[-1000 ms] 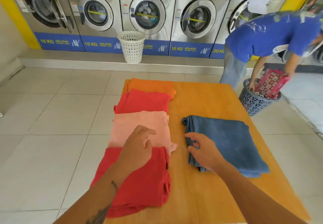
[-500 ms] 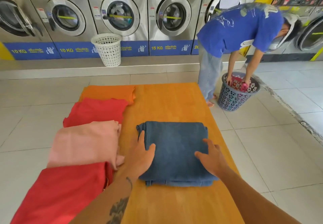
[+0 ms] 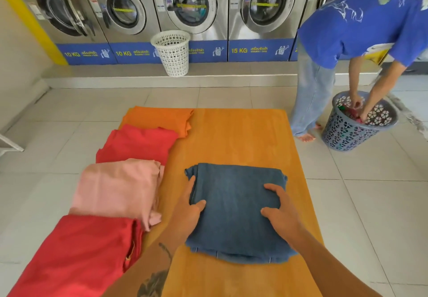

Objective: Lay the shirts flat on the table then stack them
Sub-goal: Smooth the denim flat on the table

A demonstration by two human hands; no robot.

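Observation:
A folded blue shirt [image 3: 234, 206] lies on the orange wooden table [image 3: 238, 139], right of centre. My left hand [image 3: 188, 211] rests on its left edge, thumb on top of the cloth. My right hand [image 3: 281, 213] lies flat on its right part, fingers spread. Along the table's left side runs a row of folded shirts: an orange shirt [image 3: 159, 119] farthest away, then a red shirt [image 3: 136, 144], a pink shirt [image 3: 118, 187], and nearest me another red shirt [image 3: 81, 252].
A person in a blue top [image 3: 361, 25] bends over a grey laundry basket [image 3: 356, 122] on the floor right of the table. A white basket [image 3: 171, 53] stands on the step before a row of washing machines [image 3: 194, 7].
My left hand has left the red shirt and moved onto the blue shirt's left edge. My right hand has shifted to the blue shirt's right part. The camera view swung.

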